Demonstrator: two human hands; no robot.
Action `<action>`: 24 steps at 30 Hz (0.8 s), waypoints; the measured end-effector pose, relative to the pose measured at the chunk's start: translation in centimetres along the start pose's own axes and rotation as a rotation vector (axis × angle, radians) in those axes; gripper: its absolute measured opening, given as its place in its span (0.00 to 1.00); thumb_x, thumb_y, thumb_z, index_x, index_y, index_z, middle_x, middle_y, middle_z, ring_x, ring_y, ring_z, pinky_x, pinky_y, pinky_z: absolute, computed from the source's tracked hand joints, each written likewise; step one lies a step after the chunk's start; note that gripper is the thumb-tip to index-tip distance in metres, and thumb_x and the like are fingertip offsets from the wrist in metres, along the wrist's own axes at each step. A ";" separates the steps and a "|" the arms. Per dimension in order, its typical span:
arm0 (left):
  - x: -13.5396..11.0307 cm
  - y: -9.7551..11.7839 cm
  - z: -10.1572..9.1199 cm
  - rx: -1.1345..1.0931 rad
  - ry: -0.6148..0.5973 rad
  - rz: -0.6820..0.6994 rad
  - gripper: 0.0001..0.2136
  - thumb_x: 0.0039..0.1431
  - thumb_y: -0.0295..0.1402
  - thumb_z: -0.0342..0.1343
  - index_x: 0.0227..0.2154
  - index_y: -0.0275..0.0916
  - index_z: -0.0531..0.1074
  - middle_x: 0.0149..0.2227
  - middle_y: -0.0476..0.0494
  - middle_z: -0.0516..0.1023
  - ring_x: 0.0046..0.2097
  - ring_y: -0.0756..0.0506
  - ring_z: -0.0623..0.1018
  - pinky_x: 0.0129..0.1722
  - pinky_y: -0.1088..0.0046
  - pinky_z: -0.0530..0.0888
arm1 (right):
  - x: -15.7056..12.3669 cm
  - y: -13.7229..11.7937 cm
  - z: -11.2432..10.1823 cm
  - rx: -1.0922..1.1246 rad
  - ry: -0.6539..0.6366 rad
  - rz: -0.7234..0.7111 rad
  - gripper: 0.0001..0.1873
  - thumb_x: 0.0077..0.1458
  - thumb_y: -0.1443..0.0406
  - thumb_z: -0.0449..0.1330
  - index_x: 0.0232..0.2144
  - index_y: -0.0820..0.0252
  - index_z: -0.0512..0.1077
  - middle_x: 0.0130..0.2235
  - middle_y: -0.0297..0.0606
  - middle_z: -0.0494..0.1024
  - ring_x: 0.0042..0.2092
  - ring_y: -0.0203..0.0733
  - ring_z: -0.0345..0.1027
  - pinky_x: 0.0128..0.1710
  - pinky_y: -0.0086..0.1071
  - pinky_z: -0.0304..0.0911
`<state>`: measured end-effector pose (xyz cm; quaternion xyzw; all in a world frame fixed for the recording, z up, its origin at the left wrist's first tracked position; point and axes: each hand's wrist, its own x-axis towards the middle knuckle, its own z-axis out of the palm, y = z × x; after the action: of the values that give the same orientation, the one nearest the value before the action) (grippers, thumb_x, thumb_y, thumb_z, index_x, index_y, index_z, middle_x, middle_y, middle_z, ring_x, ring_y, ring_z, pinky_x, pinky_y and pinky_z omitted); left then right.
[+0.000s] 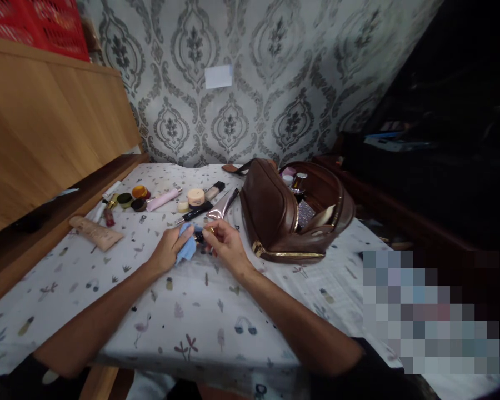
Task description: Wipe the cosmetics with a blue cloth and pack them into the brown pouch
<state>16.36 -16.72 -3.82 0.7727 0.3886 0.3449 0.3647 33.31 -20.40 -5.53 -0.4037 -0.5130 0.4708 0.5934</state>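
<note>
My left hand (171,248) is closed on a small blue cloth (187,246), pressing it against a small dark cosmetic item (200,237). My right hand (225,241) pinches that same dark item from the right; a gold part shows at the fingertips. Both hands meet over the patterned white tablecloth (200,322), just left of an open brown leather cosmetic bag (275,214) with a gold zipper.
Behind the hands lie a silver tube (224,204), a black pencil (195,213), a round peach jar (195,196), a pink tube (162,199), small pots (139,192) and a beige tube (95,231). The bag holds bottles (299,181). A wooden ledge runs along the left edge.
</note>
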 end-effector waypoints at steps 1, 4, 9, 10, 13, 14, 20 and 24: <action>0.0 0.0 0.0 -0.016 0.016 -0.007 0.23 0.65 0.54 0.45 0.23 0.42 0.63 0.21 0.49 0.69 0.25 0.48 0.68 0.29 0.70 0.68 | 0.0 0.0 0.0 -0.002 0.003 0.001 0.21 0.48 0.48 0.66 0.32 0.57 0.67 0.25 0.27 0.69 0.22 0.32 0.62 0.19 0.27 0.58; 0.1 0.1 -0.1 -0.026 0.078 -0.001 0.20 0.64 0.53 0.49 0.26 0.41 0.65 0.23 0.50 0.69 0.26 0.48 0.68 0.31 0.69 0.69 | -0.2 -0.1 0.1 -0.014 0.024 0.003 0.22 0.47 0.47 0.66 0.30 0.57 0.66 0.24 0.27 0.69 0.21 0.31 0.61 0.19 0.27 0.57; 0.1 0.4 -0.2 0.067 0.009 0.070 0.16 0.62 0.50 0.52 0.36 0.41 0.70 0.30 0.49 0.73 0.33 0.46 0.73 0.37 0.70 0.71 | -0.3 -0.3 0.0 -0.003 0.109 0.032 0.25 0.46 0.45 0.68 0.27 0.56 0.63 0.20 0.26 0.69 0.18 0.31 0.60 0.17 0.26 0.54; 0.0 0.5 -0.2 0.095 -0.031 0.093 0.16 0.61 0.49 0.55 0.40 0.41 0.70 0.32 0.49 0.75 0.35 0.45 0.74 0.38 0.70 0.71 | -0.3 -0.4 0.0 0.001 0.118 0.038 0.26 0.45 0.45 0.68 0.27 0.56 0.63 0.19 0.26 0.69 0.17 0.31 0.60 0.17 0.26 0.54; 0.0 0.4 0.0 0.174 -0.095 0.136 0.19 0.58 0.48 0.59 0.46 0.41 0.69 0.39 0.47 0.78 0.39 0.43 0.76 0.41 0.69 0.72 | -0.2 -0.5 -0.1 0.014 0.124 0.050 0.26 0.45 0.44 0.68 0.26 0.56 0.63 0.19 0.27 0.69 0.17 0.31 0.60 0.16 0.26 0.54; 0.0 0.3 0.1 0.190 -0.098 0.135 0.18 0.59 0.48 0.58 0.45 0.41 0.69 0.39 0.47 0.78 0.39 0.43 0.76 0.41 0.69 0.72 | -0.1 -0.6 -0.1 0.020 0.120 0.055 0.26 0.45 0.44 0.68 0.26 0.56 0.63 0.19 0.27 0.70 0.17 0.30 0.60 0.16 0.26 0.54; -0.2 0.5 0.0 0.167 -0.097 0.082 0.17 0.66 0.49 0.47 0.39 0.39 0.70 0.30 0.49 0.74 0.32 0.46 0.73 0.35 0.70 0.70 | -0.1 -0.6 -0.1 0.034 0.032 0.086 0.25 0.45 0.45 0.67 0.32 0.58 0.67 0.23 0.27 0.71 0.20 0.30 0.64 0.16 0.24 0.54; -0.1 0.6 -0.2 0.161 -0.057 0.067 0.21 0.66 0.51 0.43 0.29 0.40 0.67 0.24 0.52 0.69 0.29 0.48 0.69 0.32 0.71 0.68 | -0.1 -0.6 0.1 0.046 -0.021 0.098 0.25 0.43 0.47 0.68 0.34 0.58 0.68 0.24 0.26 0.71 0.20 0.30 0.64 0.16 0.23 0.54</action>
<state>16.37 -17.03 -3.22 0.8215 0.3785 0.3023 0.3009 33.28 -20.64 -4.96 -0.4097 -0.4876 0.5153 0.5734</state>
